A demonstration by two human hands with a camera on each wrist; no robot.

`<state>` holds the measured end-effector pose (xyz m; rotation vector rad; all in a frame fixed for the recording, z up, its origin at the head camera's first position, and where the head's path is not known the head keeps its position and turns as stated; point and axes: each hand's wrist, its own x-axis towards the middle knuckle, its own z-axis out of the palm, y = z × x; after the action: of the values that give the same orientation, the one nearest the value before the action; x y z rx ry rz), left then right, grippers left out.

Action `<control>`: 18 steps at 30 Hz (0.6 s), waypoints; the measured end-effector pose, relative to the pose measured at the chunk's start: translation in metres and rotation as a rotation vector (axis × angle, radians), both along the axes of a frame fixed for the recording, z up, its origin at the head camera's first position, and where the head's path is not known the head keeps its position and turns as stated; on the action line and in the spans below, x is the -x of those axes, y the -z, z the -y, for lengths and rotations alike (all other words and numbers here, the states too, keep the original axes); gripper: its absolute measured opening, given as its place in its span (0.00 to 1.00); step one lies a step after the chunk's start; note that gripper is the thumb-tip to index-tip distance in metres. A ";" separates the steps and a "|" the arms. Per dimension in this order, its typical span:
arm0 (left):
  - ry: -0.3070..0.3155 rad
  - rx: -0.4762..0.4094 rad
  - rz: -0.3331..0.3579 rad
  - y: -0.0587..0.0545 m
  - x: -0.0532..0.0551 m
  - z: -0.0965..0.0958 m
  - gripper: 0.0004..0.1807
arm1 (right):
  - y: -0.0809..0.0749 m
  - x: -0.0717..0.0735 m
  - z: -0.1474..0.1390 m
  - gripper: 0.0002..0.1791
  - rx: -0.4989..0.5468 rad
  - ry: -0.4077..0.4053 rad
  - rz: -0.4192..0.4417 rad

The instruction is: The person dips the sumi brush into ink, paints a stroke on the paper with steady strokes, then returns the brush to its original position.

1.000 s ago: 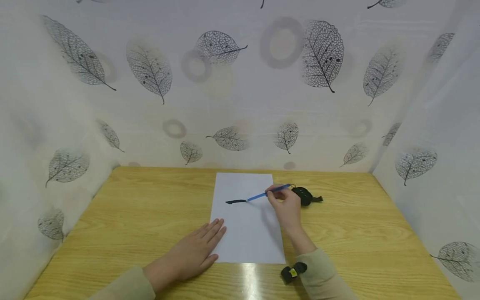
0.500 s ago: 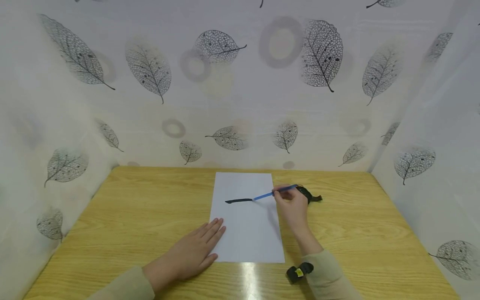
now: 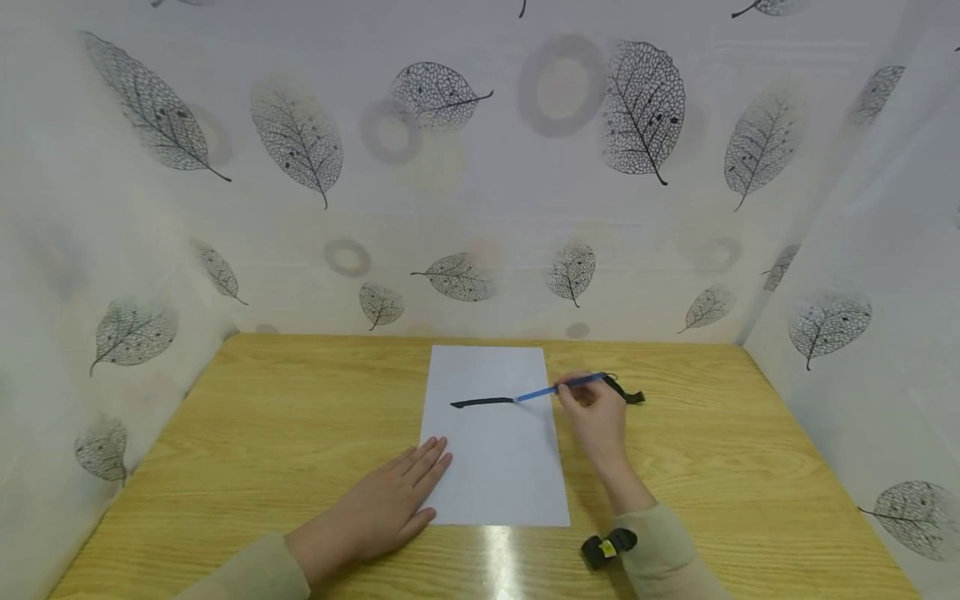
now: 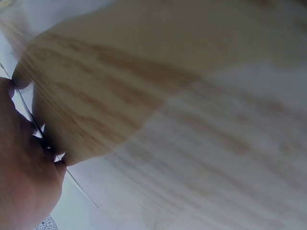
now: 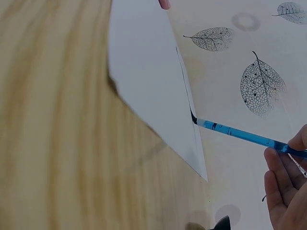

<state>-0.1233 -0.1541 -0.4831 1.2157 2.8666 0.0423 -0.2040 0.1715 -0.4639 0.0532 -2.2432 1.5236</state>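
The left grip (image 3: 386,506) lay palm-down, fingers straight; the right grip (image 3: 597,419), farther forward, pinched with thumb and fingers.

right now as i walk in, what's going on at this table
A person is apparently making a brush stroke on a white sheet of paper. Their right grip holds a blue brush, its dark tip touching the paper at the right end of a single black stroke. The left grip lies flat over the sheet's lower left edge. A dark object, partly hidden behind the right grip, lies on the wooden table.
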 end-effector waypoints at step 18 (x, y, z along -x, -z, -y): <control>-0.011 0.009 0.035 -0.002 0.000 -0.001 0.36 | -0.001 -0.003 -0.011 0.05 -0.003 0.029 0.034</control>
<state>-0.1234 -0.1531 -0.4809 1.1856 2.8409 0.0502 -0.2007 0.1824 -0.4625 -0.0038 -2.2623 1.5172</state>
